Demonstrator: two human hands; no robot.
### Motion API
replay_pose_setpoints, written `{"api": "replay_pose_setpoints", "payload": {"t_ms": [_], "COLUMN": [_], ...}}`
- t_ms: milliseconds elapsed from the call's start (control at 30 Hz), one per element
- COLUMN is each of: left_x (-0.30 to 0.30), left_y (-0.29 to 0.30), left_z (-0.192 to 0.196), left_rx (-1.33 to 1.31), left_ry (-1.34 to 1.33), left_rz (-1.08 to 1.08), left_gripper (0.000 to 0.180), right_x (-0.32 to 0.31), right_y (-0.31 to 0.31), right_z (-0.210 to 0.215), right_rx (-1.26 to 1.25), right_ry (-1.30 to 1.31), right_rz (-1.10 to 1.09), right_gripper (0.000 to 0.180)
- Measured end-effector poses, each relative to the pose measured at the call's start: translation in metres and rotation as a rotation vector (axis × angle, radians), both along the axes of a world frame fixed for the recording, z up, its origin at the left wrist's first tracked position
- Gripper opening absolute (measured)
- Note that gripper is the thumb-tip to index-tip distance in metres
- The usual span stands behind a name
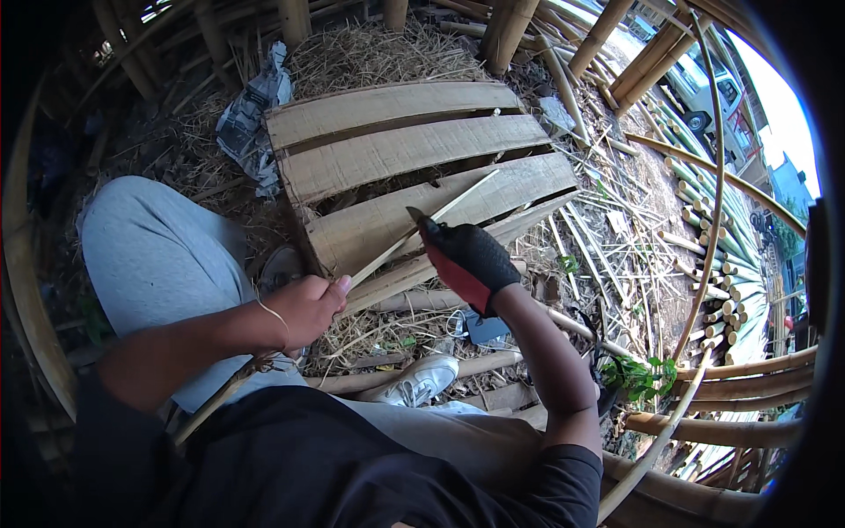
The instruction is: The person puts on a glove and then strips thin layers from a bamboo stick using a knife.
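Note:
My bare left hand (308, 310) is closed around a thin, pale bamboo strip (466, 194). The strip slants up and to the right over a low wooden slatted crate (378, 167). On my right hand (468, 262) is a black and red glove, and its fingers are closed on a knife. Only the knife's short dark blade (415, 214) shows, sticking out beside the strip; the handle is hidden in the glove. The blade meets or lies just over the strip; I cannot tell which. Behind my left hand, a strip-like length (216, 412) runs down past my forearm.
Crumpled newspaper (255, 119) lies left of the crate, among straw and shavings. Cut bamboo poles (722, 299) are stacked at the right. A dark phone-like slab (487, 327) is below my right hand, near my white shoe (421, 380). Bamboo posts (509, 33) stand behind.

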State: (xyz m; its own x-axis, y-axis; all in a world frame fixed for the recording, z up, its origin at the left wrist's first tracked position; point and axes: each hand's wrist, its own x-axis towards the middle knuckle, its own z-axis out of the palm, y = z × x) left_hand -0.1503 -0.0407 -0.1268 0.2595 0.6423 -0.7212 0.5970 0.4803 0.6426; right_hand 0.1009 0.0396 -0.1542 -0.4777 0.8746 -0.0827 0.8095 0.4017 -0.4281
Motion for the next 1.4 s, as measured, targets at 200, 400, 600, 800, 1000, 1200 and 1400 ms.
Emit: {"api": "replay_pose_setpoints", "payload": {"t_ms": [200,400,600,800,1000,1200,1400], "left_x": [-0.002,-0.002,0.011,0.018,0.017,0.006,0.012], "left_y": [-0.003,-0.001,-0.007,-0.008,-0.011,-0.011,-0.006], "left_z": [0.018,0.018,0.019,0.013,-0.004,-0.031,-0.019], "left_rx": [-0.221,-0.356,-0.374,-0.321,-0.055,0.179,0.1], "left_ry": [-0.111,-0.232,-0.24,-0.181,-0.066,-0.263,-0.175], "left_rz": [0.116,0.1,0.141,0.112,0.005,-0.052,0.049], "left_gripper": [0.061,0.049,0.045,0.044,0.042,0.042,0.043], "right_x": [-0.006,0.015,0.033,0.024,0.017,0.024,0.019], "right_y": [-0.031,-0.044,-0.056,-0.052,-0.046,-0.029,-0.014], "right_z": [0.018,0.03,0.027,-0.003,-0.029,-0.032,-0.03], "right_rx": [0.368,0.47,0.349,0.418,0.755,0.758,0.788], "right_ry": [-0.134,-0.109,-0.126,-0.004,-0.321,-0.262,-0.152], "right_rz": [0.275,0.22,0.011,-0.036,-0.035,0.014,0.017], "right_gripper": [0.043,0.027,0.019,0.016,0.013,0.016,0.011]}}
